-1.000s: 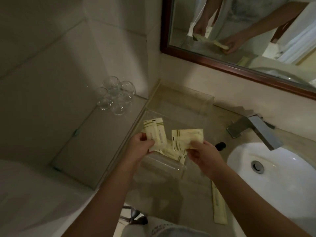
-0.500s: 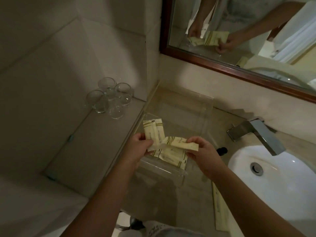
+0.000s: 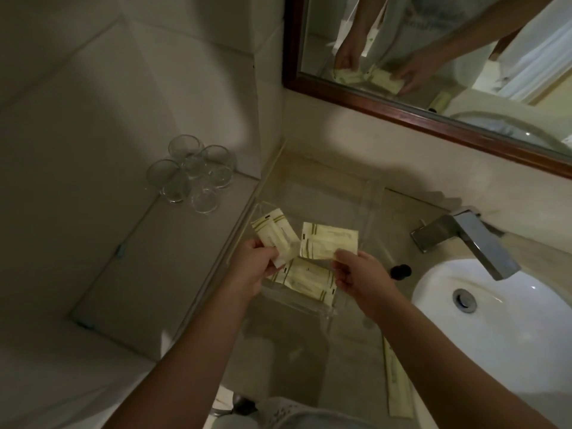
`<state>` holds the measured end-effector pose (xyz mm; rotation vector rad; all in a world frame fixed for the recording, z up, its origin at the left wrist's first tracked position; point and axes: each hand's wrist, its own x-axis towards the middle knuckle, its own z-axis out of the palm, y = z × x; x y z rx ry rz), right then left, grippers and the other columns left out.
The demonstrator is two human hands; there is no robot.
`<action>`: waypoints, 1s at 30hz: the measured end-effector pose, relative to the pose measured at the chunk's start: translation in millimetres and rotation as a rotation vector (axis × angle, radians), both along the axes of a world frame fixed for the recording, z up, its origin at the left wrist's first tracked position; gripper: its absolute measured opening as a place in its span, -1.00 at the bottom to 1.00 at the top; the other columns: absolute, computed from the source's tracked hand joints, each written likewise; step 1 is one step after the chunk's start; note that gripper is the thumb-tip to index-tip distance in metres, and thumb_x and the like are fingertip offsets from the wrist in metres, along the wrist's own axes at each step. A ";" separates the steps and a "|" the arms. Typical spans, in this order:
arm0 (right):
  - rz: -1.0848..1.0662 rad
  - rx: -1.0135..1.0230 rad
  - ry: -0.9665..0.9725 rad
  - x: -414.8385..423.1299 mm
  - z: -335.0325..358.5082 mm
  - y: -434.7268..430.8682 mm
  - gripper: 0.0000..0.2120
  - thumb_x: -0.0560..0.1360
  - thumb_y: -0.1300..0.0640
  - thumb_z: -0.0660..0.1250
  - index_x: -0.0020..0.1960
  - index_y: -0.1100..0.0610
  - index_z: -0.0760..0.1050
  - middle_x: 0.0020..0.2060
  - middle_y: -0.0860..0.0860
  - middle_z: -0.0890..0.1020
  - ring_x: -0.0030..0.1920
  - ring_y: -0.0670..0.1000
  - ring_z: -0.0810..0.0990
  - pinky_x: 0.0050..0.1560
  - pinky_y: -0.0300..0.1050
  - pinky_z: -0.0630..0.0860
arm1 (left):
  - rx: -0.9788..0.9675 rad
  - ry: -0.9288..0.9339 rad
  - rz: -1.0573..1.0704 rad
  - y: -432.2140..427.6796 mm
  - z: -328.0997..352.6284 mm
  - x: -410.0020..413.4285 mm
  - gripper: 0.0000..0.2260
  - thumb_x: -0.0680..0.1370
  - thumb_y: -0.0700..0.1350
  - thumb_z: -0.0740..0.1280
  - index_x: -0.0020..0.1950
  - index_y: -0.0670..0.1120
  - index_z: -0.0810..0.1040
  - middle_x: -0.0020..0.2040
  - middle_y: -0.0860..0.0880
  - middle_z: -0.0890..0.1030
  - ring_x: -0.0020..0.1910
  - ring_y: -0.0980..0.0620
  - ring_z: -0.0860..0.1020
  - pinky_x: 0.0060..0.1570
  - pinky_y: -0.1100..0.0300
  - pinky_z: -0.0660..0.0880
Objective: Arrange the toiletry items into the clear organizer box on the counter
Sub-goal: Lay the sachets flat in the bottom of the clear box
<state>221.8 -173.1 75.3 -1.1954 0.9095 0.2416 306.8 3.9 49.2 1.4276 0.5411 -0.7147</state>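
Note:
A clear organizer box [image 3: 370,209] stands on the beige counter between the wall and the sink. My left hand [image 3: 252,270] pinches a cream toiletry packet [image 3: 274,235] by its lower end, above the box's near left part. My right hand [image 3: 360,274] pinches a second cream packet [image 3: 329,244] by its right corner, held flat over the box. A third packet [image 3: 308,280] lies in the box's near end, below both hands. A long thin cream packet [image 3: 397,385] lies on the counter beside the sink.
A white sink [image 3: 495,329] with a chrome tap [image 3: 473,243] is at the right. A small dark bottle cap [image 3: 400,270] stands near the box. Several drinking glasses [image 3: 192,174] stand on a lower shelf at the left. A wood-framed mirror [image 3: 402,109] hangs behind.
My right hand has turned its packet from folded over to flat and moved it slightly right. The left hand's packet stays about where it was. The view has shifted a little.

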 end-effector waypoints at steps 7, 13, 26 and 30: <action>-0.092 0.060 0.059 1.0 -5.8 -5.3 -0.85 0.61 0.22 0.17 0.09 0.14 0.50 -0.23 0.07 0.70 -0.27 -0.01 0.61 -0.17 -0.09 0.50 | 0.136 -0.062 0.050 -2.9 -15.7 9.9 -0.80 0.46 -0.41 0.27 -0.15 -0.12 0.52 -0.03 -0.17 0.62 -0.07 -0.09 0.63 -0.09 0.01 0.62; -0.100 0.074 0.082 2.6 -6.1 -8.2 -0.86 0.61 0.24 0.16 0.06 0.14 0.49 -0.20 0.10 0.71 -0.24 0.02 0.62 -0.09 -0.04 0.52 | 0.039 0.020 0.141 -9.3 -20.5 14.0 -0.82 0.48 -0.44 0.27 0.00 -0.21 0.49 -0.01 -0.16 0.58 -0.01 -0.13 0.60 -0.13 0.07 0.60; 0.023 -0.028 0.184 7.6 -13.9 -4.3 -0.87 0.60 0.23 0.20 0.07 0.11 0.50 -0.23 0.01 0.74 -0.27 -0.04 0.66 -0.22 -0.12 0.48 | -0.135 0.230 0.455 -36.4 -24.2 25.6 -0.67 0.48 -0.41 0.33 0.24 -0.30 0.46 0.15 -0.24 0.54 -0.03 -0.10 0.56 -0.04 0.13 0.58; 0.003 -0.025 0.184 9.2 -8.2 -9.4 -0.86 0.61 0.24 0.17 0.06 0.11 0.49 -0.15 0.06 0.73 -0.24 -0.02 0.65 -0.19 -0.11 0.49 | -0.149 0.259 0.467 -30.0 -23.8 33.7 -0.73 0.51 -0.36 0.32 0.21 -0.32 0.48 0.13 -0.25 0.53 -0.07 -0.07 0.55 0.06 0.13 0.56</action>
